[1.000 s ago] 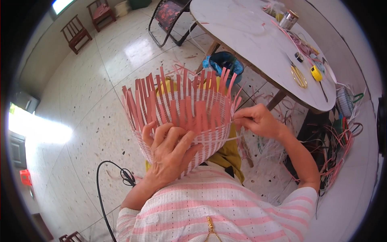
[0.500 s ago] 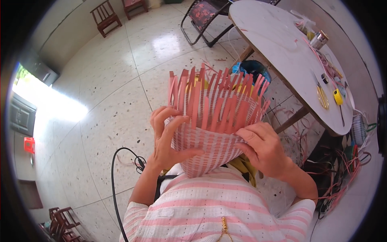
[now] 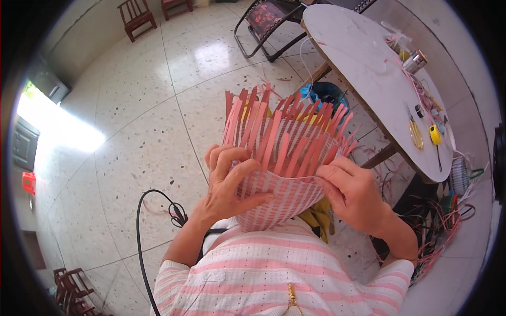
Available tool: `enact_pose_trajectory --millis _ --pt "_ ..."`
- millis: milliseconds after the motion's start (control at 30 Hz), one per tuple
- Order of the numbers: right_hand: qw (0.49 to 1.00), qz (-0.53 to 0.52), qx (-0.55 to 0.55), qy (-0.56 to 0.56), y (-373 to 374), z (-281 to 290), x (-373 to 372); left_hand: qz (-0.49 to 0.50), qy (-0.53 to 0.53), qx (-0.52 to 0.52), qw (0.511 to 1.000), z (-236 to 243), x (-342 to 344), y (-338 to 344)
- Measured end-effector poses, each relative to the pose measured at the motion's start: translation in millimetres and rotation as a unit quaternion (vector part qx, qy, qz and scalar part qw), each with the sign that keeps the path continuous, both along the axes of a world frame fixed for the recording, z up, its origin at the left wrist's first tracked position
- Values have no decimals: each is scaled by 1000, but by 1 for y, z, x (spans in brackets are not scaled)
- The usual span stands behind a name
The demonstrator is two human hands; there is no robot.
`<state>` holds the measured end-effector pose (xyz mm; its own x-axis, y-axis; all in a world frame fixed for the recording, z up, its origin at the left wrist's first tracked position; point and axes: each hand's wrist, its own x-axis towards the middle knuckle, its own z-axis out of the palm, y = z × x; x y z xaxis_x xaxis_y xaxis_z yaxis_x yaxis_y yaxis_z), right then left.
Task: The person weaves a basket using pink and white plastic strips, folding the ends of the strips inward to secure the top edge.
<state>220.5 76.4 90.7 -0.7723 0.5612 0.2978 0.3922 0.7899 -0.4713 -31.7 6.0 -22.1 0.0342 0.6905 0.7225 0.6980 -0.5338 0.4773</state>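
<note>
A half-woven basket [image 3: 282, 195] of pink and white plastic strips rests against my lap, its bottom toward me. Loose pink strip ends [image 3: 274, 139] stand up all along its rim. My left hand [image 3: 229, 179] is closed around the left side, fingers hooked over the rim and thumb lying along the outer wall. On the right, my right hand [image 3: 353, 192] pinches the rim between thumb and curled fingers, where a thin pale strip runs along the edge. What lies under the right fingertips is hidden.
At the right stands an oval white table [image 3: 363, 63] with scissors [image 3: 416, 134], a yellow tape measure [image 3: 435, 134] and a metal can [image 3: 415, 61]. Beneath its edge is a dark bin [image 3: 332, 94] with a blue bag. Strip scraps [image 3: 448, 226] lie at lower right. A black cable [image 3: 139, 237] loops at left.
Both hands and the basket have shifted slightly to the right in the picture. The right fingers have curled in more tightly at the rim, and the pale strip along the edge shows more clearly.
</note>
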Motion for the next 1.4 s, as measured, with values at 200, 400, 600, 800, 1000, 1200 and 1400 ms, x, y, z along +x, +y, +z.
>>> enact_pose_trajectory --millis 200,400,600,800,1000,1200,1400 --pt "984 13 165 -66 5 19 -12 11 62 5 998 9 7 -3" --pt "959 62 270 -53 23 22 -30 10 57 1 998 7 9 -2" --pt "948 107 291 -67 33 30 -45 13 59 2 998 3 8 -3" --pt "964 95 212 -131 55 30 -53 11 55 0 998 4 9 -2" --pt "937 111 230 -241 63 37 -66 21 63 -15 998 4 8 -3" --pt "923 151 246 -256 74 40 -77 48 102 11 994 2 7 -2" --pt "978 89 47 -185 73 49 -83 34 66 -23 997 3 8 -5"
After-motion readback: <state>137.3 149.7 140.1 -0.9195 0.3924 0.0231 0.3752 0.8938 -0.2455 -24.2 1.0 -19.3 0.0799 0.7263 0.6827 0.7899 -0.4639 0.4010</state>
